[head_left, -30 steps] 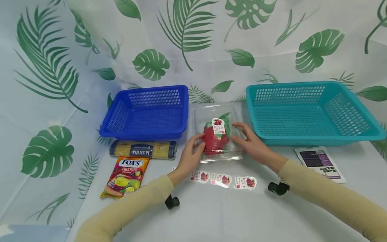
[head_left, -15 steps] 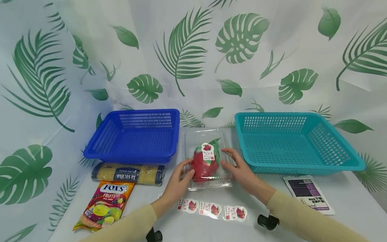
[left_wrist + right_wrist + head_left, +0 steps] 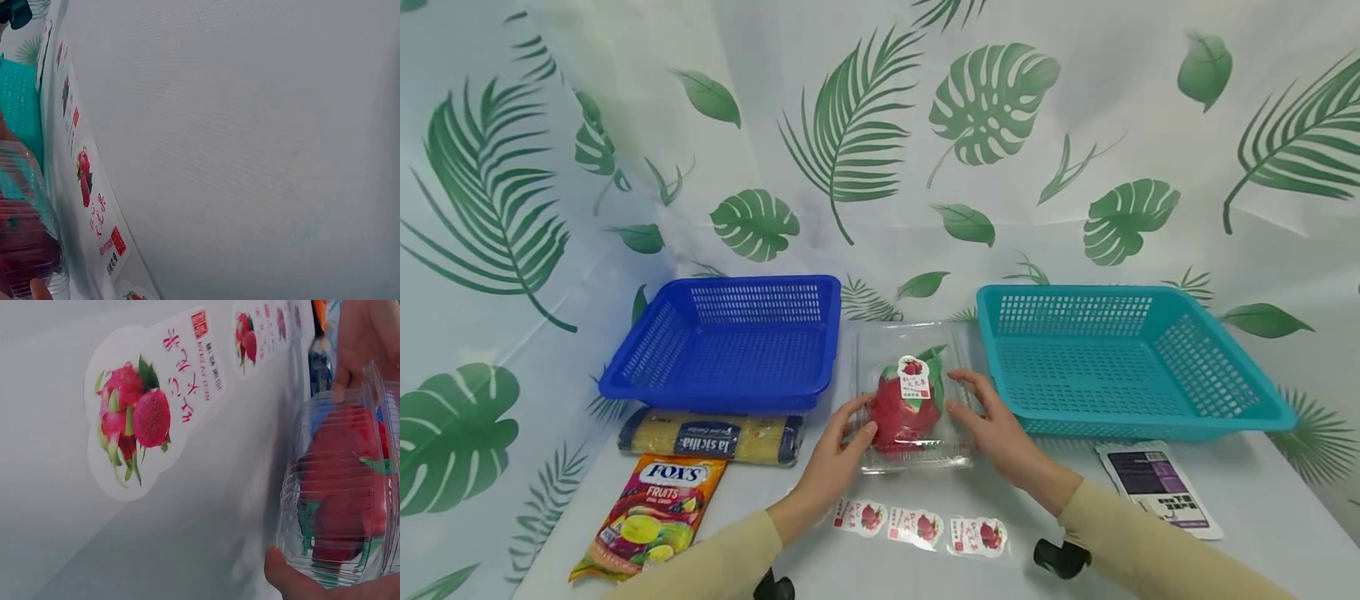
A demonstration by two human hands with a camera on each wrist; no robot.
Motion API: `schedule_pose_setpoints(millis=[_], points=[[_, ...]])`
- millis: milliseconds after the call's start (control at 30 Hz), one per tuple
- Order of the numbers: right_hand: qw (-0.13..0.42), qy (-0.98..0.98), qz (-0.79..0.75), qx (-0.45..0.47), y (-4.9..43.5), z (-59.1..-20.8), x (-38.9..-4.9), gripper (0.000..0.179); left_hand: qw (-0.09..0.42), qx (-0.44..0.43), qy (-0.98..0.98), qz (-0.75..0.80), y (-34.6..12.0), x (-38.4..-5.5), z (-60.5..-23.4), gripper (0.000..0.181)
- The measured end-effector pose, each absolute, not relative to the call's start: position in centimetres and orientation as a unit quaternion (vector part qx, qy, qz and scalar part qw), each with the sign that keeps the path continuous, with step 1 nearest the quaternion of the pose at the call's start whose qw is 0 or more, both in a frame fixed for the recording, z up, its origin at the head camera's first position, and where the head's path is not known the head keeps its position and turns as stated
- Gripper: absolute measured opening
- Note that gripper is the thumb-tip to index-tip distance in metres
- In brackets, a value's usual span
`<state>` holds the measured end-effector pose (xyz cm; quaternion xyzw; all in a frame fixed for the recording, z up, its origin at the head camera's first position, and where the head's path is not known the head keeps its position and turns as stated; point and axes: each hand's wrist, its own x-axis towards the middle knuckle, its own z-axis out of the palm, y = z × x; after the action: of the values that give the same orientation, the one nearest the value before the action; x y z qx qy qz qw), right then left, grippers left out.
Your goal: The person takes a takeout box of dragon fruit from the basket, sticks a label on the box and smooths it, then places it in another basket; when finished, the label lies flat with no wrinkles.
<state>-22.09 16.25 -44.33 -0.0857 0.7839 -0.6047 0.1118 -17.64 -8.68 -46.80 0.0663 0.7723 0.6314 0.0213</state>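
A clear plastic clamshell box [image 3: 951, 437] lies on the white table in the middle of the head view. Inside is a red dragon fruit [image 3: 897, 427] with green leaf tips. A dragon-fruit label [image 3: 914, 379] sits on the lid. My left hand [image 3: 831, 458] holds the box's left side, thumb towards the front. On the opposite side my right hand [image 3: 1003, 433] holds it too; its thumb [image 3: 281, 572] touches the box's edge in the right wrist view. Some fingertips are hidden. In front lies a strip of dragon-fruit stickers [image 3: 917, 527].
A blue basket [image 3: 722, 400] stands behind on the left, a teal basket [image 3: 1135, 421] on the right. Left of the box lie a spaghetti pack [image 3: 711, 437] and a Fox's candy bag [image 3: 651, 517]. A white-and-purple packet [image 3: 1159, 490] lies at right.
The head camera has tilted up, so the scene sits lower and slightly further left in view. Both hands keep their places on the box.
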Motion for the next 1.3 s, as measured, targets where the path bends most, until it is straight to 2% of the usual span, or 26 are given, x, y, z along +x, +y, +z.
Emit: schedule_pose_setpoints(millis=[633,1300], points=[[0.111,0.788,-0.602,-0.064,15.7,-42.4,-21.9,0.049,-0.013,0.083,0.748,0.658,-9.1,-17.1,-47.0,0.045],[0.108,0.785,-0.606,-0.072,16.7,-39.1,-22.3,0.055,-0.031,0.078,0.752,0.653,-8.7,-17.1,-46.8,0.043]])
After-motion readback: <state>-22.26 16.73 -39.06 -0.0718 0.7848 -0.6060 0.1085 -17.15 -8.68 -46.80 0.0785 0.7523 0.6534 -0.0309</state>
